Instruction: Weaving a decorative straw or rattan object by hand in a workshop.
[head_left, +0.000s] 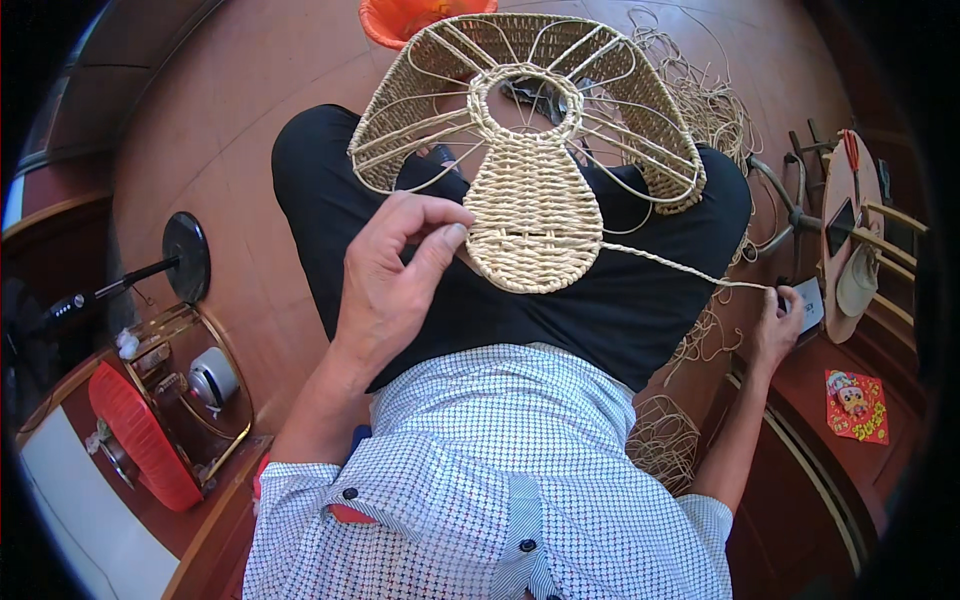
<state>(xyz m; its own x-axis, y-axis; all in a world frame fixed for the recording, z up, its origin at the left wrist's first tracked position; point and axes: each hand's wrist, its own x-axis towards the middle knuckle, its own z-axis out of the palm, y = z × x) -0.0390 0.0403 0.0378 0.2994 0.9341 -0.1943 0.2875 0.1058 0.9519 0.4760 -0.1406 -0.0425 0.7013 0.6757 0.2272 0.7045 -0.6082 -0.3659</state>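
A woven straw piece rests across my lap, with a rounded, closely woven panel toward me, a ring above it and a curved basketwork band on wires at the far side. My left hand pinches the left edge of the panel between thumb and fingers. From the panel's right edge a twisted straw cord runs out to the right, pulled nearly straight. Its far end is in the closed fingers of my right hand, out past my right knee. A narrow dark gap crosses the lower part of the panel.
Loose straw cord lies heaped on the floor at the right, with another bundle beside my right hip. An orange container stands beyond the woven piece. On the left are a black round-based stand and a red basket; a wooden stool is at the right.
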